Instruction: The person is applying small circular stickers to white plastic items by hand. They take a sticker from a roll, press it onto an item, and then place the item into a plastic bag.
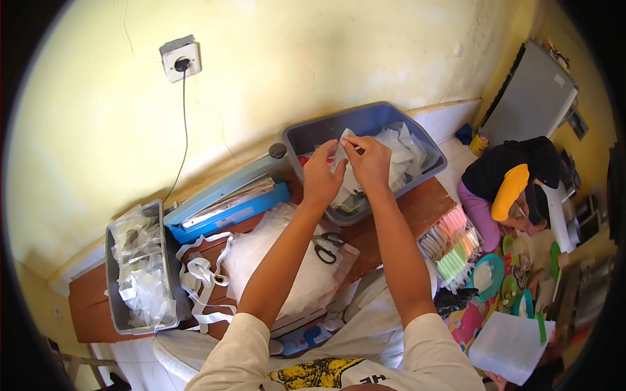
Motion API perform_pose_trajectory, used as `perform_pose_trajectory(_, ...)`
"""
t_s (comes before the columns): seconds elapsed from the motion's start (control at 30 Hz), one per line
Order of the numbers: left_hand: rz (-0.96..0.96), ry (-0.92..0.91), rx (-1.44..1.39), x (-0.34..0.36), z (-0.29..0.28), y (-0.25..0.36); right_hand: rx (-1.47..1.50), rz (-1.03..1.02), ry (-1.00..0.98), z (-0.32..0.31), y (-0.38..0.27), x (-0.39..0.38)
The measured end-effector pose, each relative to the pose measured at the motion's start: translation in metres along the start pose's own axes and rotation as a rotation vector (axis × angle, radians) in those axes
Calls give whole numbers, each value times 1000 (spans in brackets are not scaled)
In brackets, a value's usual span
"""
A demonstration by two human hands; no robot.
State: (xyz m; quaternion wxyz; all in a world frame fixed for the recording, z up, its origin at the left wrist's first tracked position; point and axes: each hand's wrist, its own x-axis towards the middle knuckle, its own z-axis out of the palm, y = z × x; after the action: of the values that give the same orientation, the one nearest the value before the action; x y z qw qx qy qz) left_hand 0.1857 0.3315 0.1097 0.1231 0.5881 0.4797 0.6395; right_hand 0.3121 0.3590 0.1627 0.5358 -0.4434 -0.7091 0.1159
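Over the grey plastic tub (pixel 297 137), my left hand (pixel 323 173) and my right hand (pixel 366 163) grip a small translucent plastic bag (pixel 346 134) by its upper part. More thin bags (pixel 407 150) fill the tub, with something red at its left side. Below my arms lies a stack of clear plastic sheets (pixel 257 260) with black scissors (pixel 326 249) on it. A blue bag sealer (pixel 228 215) stands left of the tub, and white tape strips (pixel 202 280) lie in loose loops.
A second grey bin of bags (pixel 140 293) sits on the wooden bench (pixel 88 306). A corded plug (pixel 182 65) is in the wall socket. At right, bundled pastel packs (pixel 450 247), a seated person in black and yellow (pixel 508 182) and bowls (pixel 484 277) crowd the floor.
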Motion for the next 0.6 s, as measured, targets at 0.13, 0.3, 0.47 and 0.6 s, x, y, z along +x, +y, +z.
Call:
perform_pose_trajectory(0.13,29,42,-9,-3,-36,21,70,-57,-41,-8,-42,-8)
perform_pose_trajectory(0.3,-11,127,-109,-8,-78,48,244,-81,-115,-6,-94,-26)
perform_pose_trajectory(0.47,-105,184,-189,-27,-124,59,331,-194,-156,4,-131,-46)
perform_pose_trajectory(0.6,-268,125,-437,-44,-181,55,343,-176,-175,9,-145,-66)
